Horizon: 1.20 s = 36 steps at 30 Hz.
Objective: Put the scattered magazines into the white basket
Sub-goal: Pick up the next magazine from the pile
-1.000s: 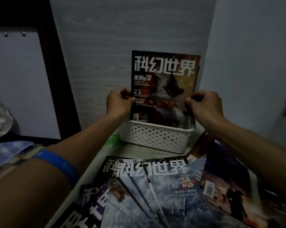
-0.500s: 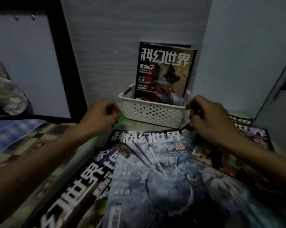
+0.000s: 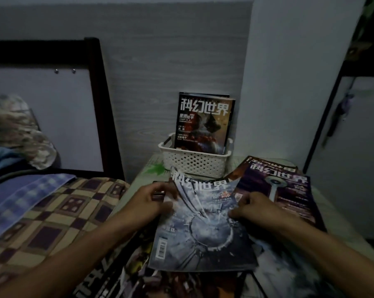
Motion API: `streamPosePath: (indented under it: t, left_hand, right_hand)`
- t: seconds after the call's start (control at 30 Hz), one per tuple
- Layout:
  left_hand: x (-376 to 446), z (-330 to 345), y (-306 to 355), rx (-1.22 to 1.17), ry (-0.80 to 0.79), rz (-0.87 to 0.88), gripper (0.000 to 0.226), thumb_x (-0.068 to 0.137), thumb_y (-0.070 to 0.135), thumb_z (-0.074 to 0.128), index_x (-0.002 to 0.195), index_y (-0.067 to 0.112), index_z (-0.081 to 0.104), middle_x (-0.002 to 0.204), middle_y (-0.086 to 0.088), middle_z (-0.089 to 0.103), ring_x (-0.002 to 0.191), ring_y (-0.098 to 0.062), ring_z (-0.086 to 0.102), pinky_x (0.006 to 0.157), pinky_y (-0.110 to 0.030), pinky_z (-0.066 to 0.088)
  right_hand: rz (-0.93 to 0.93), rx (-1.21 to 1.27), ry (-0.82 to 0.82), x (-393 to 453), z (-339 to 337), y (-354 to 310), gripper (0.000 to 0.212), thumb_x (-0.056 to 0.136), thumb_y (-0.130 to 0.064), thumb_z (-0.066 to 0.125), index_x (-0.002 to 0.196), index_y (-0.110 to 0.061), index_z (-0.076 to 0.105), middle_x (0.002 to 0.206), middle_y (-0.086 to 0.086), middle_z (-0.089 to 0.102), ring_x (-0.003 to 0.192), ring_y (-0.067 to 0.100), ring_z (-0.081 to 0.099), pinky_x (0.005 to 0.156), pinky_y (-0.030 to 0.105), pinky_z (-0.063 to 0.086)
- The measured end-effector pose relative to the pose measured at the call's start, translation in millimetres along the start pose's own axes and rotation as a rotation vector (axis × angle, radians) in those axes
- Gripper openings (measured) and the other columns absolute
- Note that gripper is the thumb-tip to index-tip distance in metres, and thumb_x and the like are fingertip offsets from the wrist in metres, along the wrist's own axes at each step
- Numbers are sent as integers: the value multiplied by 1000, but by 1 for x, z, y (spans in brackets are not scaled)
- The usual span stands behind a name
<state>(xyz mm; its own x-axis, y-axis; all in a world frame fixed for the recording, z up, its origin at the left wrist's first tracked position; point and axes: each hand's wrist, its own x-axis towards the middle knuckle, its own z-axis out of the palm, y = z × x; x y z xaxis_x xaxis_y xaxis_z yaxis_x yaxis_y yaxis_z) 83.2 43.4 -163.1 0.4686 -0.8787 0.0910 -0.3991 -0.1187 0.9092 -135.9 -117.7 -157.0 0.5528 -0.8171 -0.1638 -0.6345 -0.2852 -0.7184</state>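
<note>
A white perforated basket (image 3: 194,165) stands against the wall with magazines upright in it; the front one has a dark orange cover (image 3: 205,123). Before it, several magazines lie fanned out on a small table. The top one is a grey-blue magazine (image 3: 201,231) with a cracked-sphere cover. My left hand (image 3: 153,203) grips its left edge and my right hand (image 3: 255,208) grips its right edge; its top edge bends up slightly. A purple magazine (image 3: 289,190) lies to the right, partly under my right hand.
A bed with a checked brown cover (image 3: 52,214) and a blue towel (image 3: 20,194) is on the left, its dark headboard frame (image 3: 102,100) behind. Walls close in behind and on the right. More magazines (image 3: 181,282) lie near the bottom edge.
Both hands left the magazine standing in the basket, drew back toward me and came down onto the edges of the grey-blue magazine. The camera view pulled back and widened.
</note>
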Motion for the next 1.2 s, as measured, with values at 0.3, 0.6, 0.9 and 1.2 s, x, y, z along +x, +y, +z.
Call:
streamPosePath:
  t: [0.3, 0.6, 0.9, 1.2]
  left_hand:
    - [-12, 19, 19, -502, 173, -212, 46, 78, -24, 55, 101, 15, 66, 81, -4, 78, 72, -23, 75, 57, -33, 60]
    - [7, -28, 93, -500, 284, 399, 32, 90, 4, 62, 103, 33, 65, 94, 20, 76, 93, 1, 70, 71, -14, 55]
    - [34, -17, 26, -147, 446, 192, 15, 86, 18, 73, 94, 30, 68, 91, 7, 70, 90, -16, 68, 79, -37, 59]
    - [83, -30, 73, -174, 510, 326, 16, 88, 11, 70, 104, 10, 71, 84, 4, 71, 70, -5, 66, 61, -19, 59]
  right_hand:
    - [229, 565, -152, -8, -18, -4, 17, 85, -27, 67, 81, -11, 72, 70, 9, 61, 43, 15, 47, 39, 21, 30]
    - [-325, 837, 270, -13, -58, -65, 13, 88, -3, 64, 89, -13, 72, 60, 2, 60, 40, 8, 47, 33, 19, 36]
    - [-357, 452, 375, 5, -17, -36, 13, 90, -11, 67, 102, -17, 69, 99, 7, 73, 92, 24, 70, 81, 48, 59]
    - [-542, 470, 572, 28, -37, -58, 23, 89, -15, 70, 83, -38, 69, 80, -12, 72, 70, 7, 67, 65, 36, 56]
